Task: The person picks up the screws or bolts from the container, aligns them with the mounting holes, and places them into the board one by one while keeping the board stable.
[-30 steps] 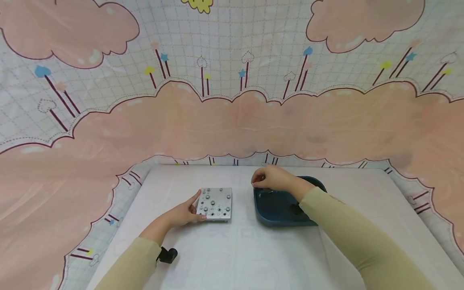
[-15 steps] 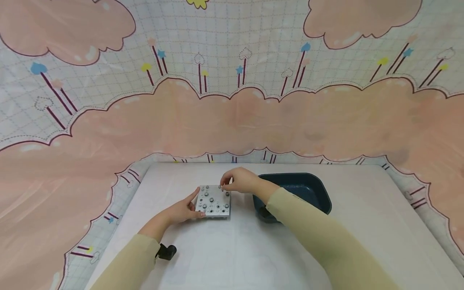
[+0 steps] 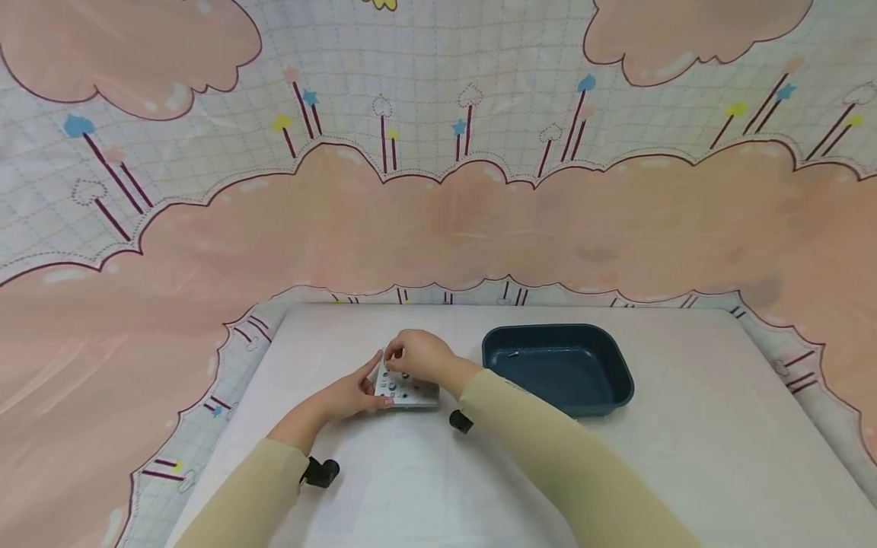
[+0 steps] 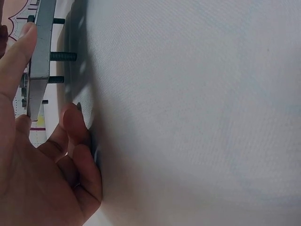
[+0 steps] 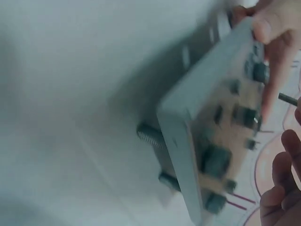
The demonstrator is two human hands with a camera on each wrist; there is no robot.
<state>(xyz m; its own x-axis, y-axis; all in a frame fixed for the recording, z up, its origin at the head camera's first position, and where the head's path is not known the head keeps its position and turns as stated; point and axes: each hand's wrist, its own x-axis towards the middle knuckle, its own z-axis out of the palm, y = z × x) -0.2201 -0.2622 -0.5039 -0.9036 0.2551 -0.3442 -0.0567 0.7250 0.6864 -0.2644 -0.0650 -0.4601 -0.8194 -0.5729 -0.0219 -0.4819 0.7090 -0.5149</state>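
Note:
A square silver metal plate (image 3: 422,394) with several bolts and holes in its face sits left of the table's middle. My left hand (image 3: 346,397) grips it along its left side, thumb at the near edge and a finger at the far corner. In the left wrist view, threaded bolt ends (image 4: 63,56) stick out of its underside. Over the plate's far left part, my right hand (image 3: 421,356) pinches a small screw (image 5: 287,99), its threaded shank showing beyond the fingers. The right hand hides much of the plate's far half in the head view.
A dark blue tray (image 3: 569,380) stands to the right of the plate, with a small screw (image 3: 513,354) lying inside. White cloth (image 3: 397,487) covers the table, and a patterned curtain (image 3: 438,228) hangs behind it. Black wrist cameras (image 3: 322,473) stick out beneath both forearms.
My right hand has moved left from the tray's left rim, past the plate's far right corner, to its far left part. The left hand keeps its hold on the plate.

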